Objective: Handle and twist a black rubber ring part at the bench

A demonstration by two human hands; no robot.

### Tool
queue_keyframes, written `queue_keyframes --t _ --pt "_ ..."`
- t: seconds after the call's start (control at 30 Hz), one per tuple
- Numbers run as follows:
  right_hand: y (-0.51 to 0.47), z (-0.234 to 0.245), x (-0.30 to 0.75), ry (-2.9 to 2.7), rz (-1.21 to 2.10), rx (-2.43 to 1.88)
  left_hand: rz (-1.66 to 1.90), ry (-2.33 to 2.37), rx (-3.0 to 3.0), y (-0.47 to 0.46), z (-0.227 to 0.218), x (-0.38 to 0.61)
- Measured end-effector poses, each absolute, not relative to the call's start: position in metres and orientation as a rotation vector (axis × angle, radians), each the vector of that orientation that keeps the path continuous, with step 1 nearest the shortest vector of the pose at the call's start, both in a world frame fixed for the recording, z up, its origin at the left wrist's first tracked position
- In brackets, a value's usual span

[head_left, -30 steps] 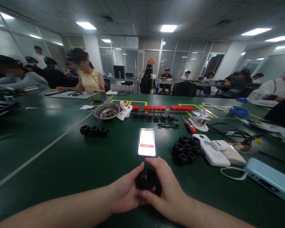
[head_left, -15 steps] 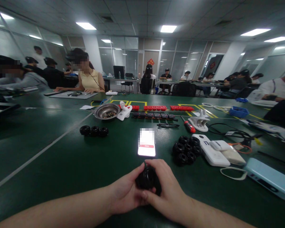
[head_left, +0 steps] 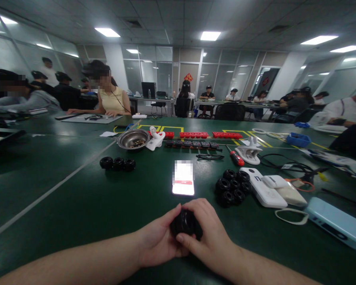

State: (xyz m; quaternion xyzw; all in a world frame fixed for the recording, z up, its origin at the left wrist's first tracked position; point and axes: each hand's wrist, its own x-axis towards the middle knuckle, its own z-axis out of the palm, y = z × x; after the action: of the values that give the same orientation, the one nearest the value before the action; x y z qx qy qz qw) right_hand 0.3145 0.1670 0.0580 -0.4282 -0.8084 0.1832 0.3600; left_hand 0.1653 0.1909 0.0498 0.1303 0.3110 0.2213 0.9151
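Near the front of the green table, my left hand (head_left: pixel 161 237) and my right hand (head_left: pixel 209 227) are both closed round a glossy black toy wheel (head_left: pixel 184 222). My left thumb and fingers grip its left side, and my right hand wraps over its right side and partly hides it. Just beyond my hands lies a phone with a lit screen (head_left: pixel 183 189). A row of black wheels (head_left: pixel 118 163) stands to the left. A cluster of several similar wheels (head_left: pixel 233 188) sits to the right of my hands.
Farther back are a metal bowl (head_left: pixel 127 147) with small brass-coloured parts, red plastic strips (head_left: pixel 193 135), a black strip of parts (head_left: pixel 192 145) and a red screwdriver (head_left: pixel 236 158). On the right lie a white device (head_left: pixel 267 194), cables and a light-blue case (head_left: pixel 338 221). People sit around.
My right thumb has shifted up slightly onto the wheel, and the fingers of both hands have adjusted a little around it. The things on the table stay put.
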Motion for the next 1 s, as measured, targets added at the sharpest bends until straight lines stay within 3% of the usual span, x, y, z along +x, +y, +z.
queue_keyframes --t 1.0 --pt "0.1632 0.0609 0.3142 -2.096 0.471 -0.983 0.443 0.51 0.311 0.1921 0.0432 0.1648"
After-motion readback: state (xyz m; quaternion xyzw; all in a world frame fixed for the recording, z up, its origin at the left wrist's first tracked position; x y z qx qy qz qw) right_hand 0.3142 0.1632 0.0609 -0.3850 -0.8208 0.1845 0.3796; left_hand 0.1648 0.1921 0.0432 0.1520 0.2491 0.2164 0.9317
